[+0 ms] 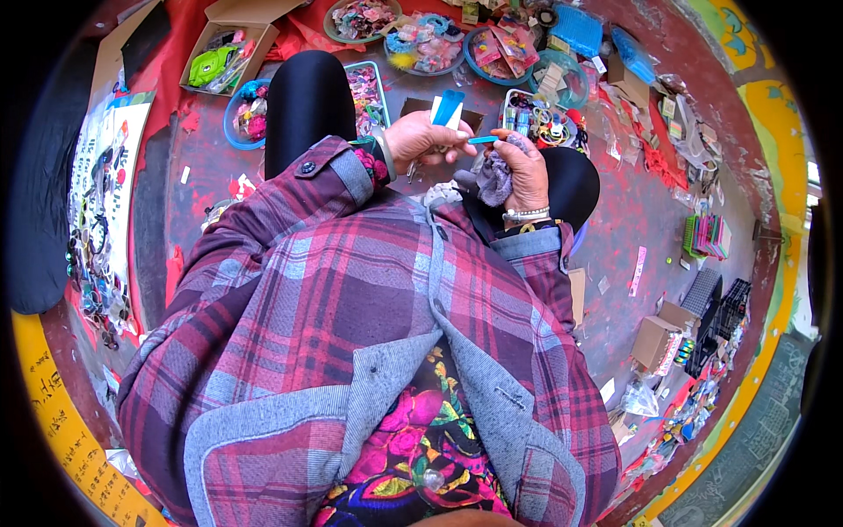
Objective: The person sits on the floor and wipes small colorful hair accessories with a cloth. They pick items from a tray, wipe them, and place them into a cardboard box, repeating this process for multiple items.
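My left hand (420,143) is closed around a small white card (434,109) with a wide blue strip (450,106) standing up from it. Facing it, my right hand (527,173) pinches a short, narrow blue piece (482,140) between thumb and fingers. One end of that piece reaches the fingertips of my left hand; whether both hands grip it I cannot tell. A crumpled grey cloth (495,180) is bunched in the palm of my right hand and hangs below it. Both hands are held up between my knees.
Beyond my knees stand a blue-rimmed basin (230,123), a tray of small packets (384,97) and a white tray of hair ties (505,110). An open cardboard box (262,44) sits far left. Sunglasses (97,255) lie along the left; a carton (654,344) stands right.
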